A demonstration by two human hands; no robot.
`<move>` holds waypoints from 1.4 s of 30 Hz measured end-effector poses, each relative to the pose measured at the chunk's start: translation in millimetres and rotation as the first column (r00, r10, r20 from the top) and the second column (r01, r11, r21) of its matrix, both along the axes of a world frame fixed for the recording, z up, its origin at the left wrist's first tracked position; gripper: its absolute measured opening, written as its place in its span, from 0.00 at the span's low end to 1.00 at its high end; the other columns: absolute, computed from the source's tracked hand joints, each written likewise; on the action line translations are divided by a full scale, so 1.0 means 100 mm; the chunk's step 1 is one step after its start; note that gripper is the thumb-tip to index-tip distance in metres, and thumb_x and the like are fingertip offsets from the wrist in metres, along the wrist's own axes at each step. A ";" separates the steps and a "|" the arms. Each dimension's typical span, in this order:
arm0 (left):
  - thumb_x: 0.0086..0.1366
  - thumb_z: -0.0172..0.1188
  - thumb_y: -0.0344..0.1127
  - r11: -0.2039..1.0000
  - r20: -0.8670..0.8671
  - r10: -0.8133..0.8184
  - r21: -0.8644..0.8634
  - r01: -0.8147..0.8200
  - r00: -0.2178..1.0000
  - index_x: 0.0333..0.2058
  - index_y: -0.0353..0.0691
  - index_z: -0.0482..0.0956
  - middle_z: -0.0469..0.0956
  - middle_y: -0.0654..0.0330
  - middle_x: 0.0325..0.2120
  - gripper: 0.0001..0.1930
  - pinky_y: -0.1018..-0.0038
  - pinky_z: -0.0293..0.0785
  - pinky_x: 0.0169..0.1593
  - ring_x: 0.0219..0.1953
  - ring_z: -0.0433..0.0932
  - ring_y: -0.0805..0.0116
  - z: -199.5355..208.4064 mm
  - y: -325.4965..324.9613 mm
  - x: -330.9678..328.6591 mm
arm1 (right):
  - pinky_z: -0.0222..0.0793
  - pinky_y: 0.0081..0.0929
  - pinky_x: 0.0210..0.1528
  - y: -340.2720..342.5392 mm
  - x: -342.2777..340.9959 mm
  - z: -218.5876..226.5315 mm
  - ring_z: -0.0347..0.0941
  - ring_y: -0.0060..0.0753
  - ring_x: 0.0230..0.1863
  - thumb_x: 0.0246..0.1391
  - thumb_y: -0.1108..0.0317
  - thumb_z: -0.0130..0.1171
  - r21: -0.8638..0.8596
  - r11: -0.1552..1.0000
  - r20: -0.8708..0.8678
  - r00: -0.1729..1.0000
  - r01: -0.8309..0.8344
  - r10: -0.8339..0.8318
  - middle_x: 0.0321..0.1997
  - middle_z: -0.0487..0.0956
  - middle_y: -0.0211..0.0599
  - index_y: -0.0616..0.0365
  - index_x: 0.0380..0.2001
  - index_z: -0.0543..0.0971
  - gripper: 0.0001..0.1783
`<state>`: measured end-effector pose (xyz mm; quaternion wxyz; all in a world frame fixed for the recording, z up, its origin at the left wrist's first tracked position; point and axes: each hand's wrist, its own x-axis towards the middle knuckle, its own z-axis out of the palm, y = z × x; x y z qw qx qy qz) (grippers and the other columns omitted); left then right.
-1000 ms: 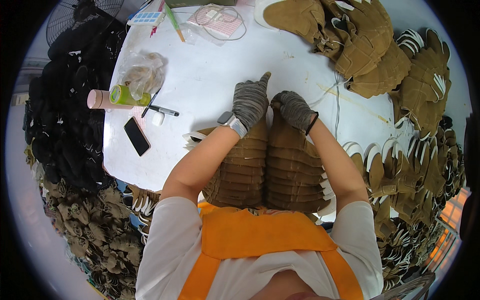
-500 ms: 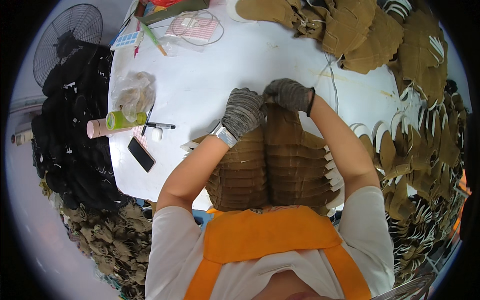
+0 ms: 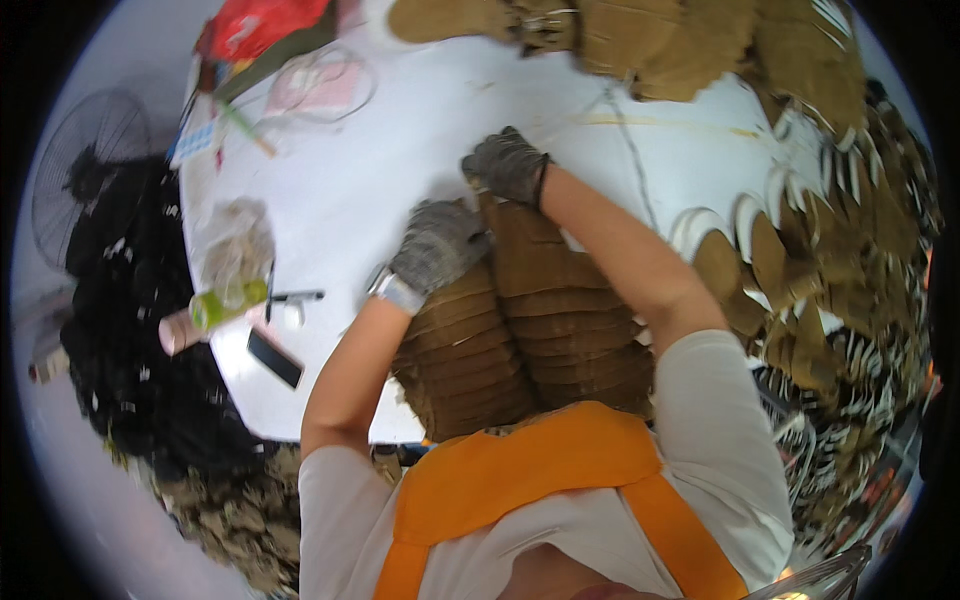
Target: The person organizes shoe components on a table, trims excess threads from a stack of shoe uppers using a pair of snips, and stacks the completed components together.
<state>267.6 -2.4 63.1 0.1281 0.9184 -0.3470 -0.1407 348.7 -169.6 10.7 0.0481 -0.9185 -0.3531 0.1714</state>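
Note:
Two overlapping rows of brown suede-like pieces lie in front of me, a left row [image 3: 460, 345] and a right row [image 3: 575, 310], with a dark gap between them. My left hand [image 3: 440, 245], in a grey knitted glove, bends over the far end of the left row. Its fingers are curled and partly hidden, so what they hold does not show. Farther off, my right hand [image 3: 507, 165], gloved alike, is closed at the far tip of the topmost brown piece [image 3: 525, 230] of the right row.
Brown pieces with white edging crowd the right side [image 3: 765, 255], and more brown pieces [image 3: 670, 45] lie at the back. On the left are a phone [image 3: 275, 358], a green roll [image 3: 228, 303], a pink bottle [image 3: 180, 332] and a black pen [image 3: 298, 296]. A cable [image 3: 635, 160] crosses the table.
My hands, close together before, have come apart: the right is farther out, the left nearer to me. The whole view has tilted and shifted.

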 end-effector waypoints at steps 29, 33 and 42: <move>0.68 0.49 0.44 0.754 -0.447 0.523 -0.154 -0.639 0.726 0.39 0.36 0.80 0.80 0.59 0.29 0.17 0.74 0.70 0.40 0.31 0.75 0.69 -0.58 -0.17 0.34 | 0.73 0.26 0.42 -1.59 -4.55 0.43 0.76 0.26 0.39 0.62 0.60 0.52 0.129 -0.187 -0.931 0.054 0.974 -0.361 0.45 0.77 0.39 0.55 0.58 0.68 0.23; 0.68 0.49 0.45 0.822 -0.415 0.450 -0.154 -0.548 0.791 0.39 0.36 0.79 0.80 0.59 0.30 0.18 0.73 0.70 0.41 0.32 0.75 0.68 -0.58 -0.20 0.34 | 0.65 0.27 0.58 -1.73 -4.79 0.42 0.70 0.30 0.54 0.55 0.65 0.59 0.306 0.334 -0.890 0.393 0.891 -0.233 0.55 0.74 0.39 0.58 0.56 0.70 0.26; 0.66 0.53 0.39 0.592 -0.533 0.376 -0.491 -0.639 0.758 0.44 0.39 0.80 0.79 0.63 0.40 0.14 0.76 0.69 0.46 0.41 0.74 0.72 -0.59 -0.01 0.29 | 0.69 0.45 0.38 -2.25 -3.69 -0.34 0.73 0.56 0.35 0.46 0.68 0.59 0.306 0.419 0.003 0.440 0.855 -0.898 0.33 0.77 0.52 0.58 0.33 0.73 0.10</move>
